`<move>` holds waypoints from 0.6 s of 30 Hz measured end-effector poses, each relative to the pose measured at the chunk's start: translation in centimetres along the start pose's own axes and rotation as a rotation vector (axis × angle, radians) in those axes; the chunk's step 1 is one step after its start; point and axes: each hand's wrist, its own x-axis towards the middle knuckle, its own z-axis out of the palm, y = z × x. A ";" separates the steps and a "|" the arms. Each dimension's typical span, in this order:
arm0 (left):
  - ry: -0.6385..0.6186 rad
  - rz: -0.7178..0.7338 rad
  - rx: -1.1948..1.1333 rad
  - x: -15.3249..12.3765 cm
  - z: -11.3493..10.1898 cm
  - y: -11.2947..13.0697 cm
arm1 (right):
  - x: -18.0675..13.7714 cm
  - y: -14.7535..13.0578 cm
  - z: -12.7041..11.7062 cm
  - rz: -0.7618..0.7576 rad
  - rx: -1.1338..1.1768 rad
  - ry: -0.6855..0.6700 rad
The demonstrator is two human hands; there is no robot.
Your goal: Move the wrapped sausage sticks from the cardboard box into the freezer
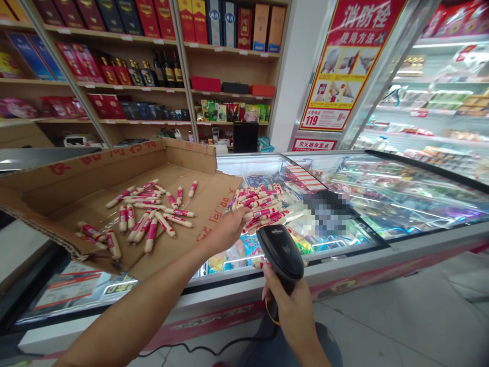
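Note:
My left hand (225,232) is closed round a bundle of red-and-white wrapped sausage sticks (262,206), held above the glass lid of a chest freezer (401,199). My right hand (294,311) grips the handle of a black barcode scanner (280,250), whose head points up toward the bundle from just below it. To the left, an open cardboard box (69,178) lies on the freezer with several loose sausage sticks (147,214) scattered inside.
A pixelated dark object (328,211) lies on the freezer glass beside the bundle. Wooden shelves (153,86) of boxed goods and bottles stand behind. A refrigerated display (431,97) runs along the right. The scanner's cable (206,349) trails over the tiled floor.

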 end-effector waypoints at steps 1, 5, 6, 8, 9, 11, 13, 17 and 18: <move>-0.009 0.011 0.014 0.0 0.1 -0.1 | 0.0 -0.1 0.1 -0.001 -0.001 0.007; -0.031 0.063 0.037 0.0 0.2 -0.3 | 0.2 0.1 0.2 0.003 0.004 -0.011; -0.031 0.072 0.039 0.0 0.3 -0.3 | 0.3 0.2 0.3 0.003 0.010 -0.021; -0.028 0.081 0.042 0.0 0.3 -0.2 | 0.4 0.4 0.3 -0.003 0.017 -0.039; -0.027 0.082 0.042 -0.1 0.3 -0.2 | 0.5 0.5 0.3 -0.009 0.018 -0.043; -0.024 0.076 0.041 -0.1 0.3 -0.1 | 0.5 0.6 0.4 -0.021 0.015 -0.052; -0.026 0.063 0.043 -0.1 0.3 -0.1 | 0.6 0.5 0.4 -0.026 0.008 -0.054; -0.034 0.058 0.049 -0.1 0.2 0.1 | 0.6 0.3 0.6 -0.027 0.008 -0.041; -0.034 0.060 0.050 -0.1 0.2 0.1 | 0.6 0.3 0.6 -0.028 0.011 -0.037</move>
